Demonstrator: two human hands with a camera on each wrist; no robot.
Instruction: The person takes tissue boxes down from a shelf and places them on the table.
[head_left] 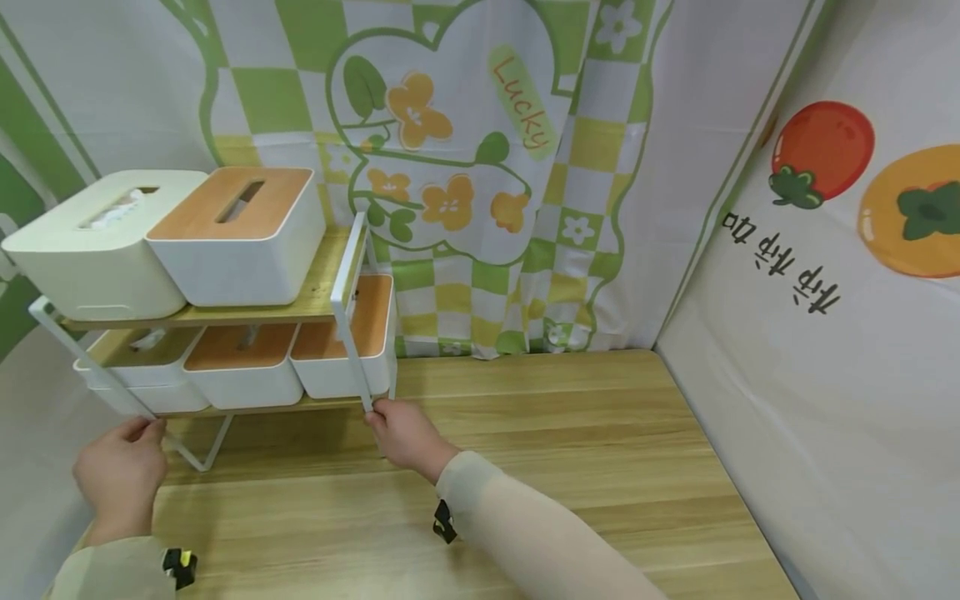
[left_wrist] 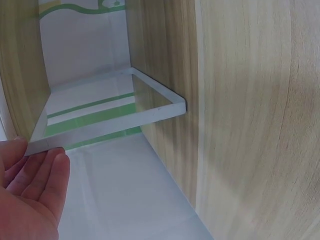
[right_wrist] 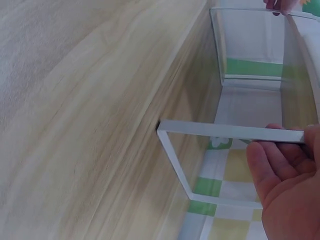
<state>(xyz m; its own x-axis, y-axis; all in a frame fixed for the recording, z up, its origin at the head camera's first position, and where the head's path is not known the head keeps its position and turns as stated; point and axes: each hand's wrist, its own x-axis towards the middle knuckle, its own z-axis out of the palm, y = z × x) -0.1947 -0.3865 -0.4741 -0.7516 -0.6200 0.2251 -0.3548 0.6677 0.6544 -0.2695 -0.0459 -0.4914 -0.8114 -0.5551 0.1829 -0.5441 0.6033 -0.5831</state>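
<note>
A two-tier rack with a white metal frame (head_left: 347, 333) and wooden shelves (head_left: 315, 283) stands at the left of the table. My left hand (head_left: 123, 471) pinches its left front leg (left_wrist: 110, 125) near the lower shelf. On the other side my right hand (head_left: 408, 435) grips the right front leg (right_wrist: 225, 131), thumb on one side and fingers beneath in the right wrist view. The upper shelf carries a cream tissue box (head_left: 90, 271) and a white tissue box with a wooden lid (head_left: 236, 271). Three more lidded boxes (head_left: 251, 382) sit on the lower shelf.
The wooden table (head_left: 540, 467) extends to the right of the rack. Behind it hangs a green-and-white checked cloth (head_left: 450, 292) with flowers. A white cloth with printed fruit (head_left: 810, 375) runs along the right side.
</note>
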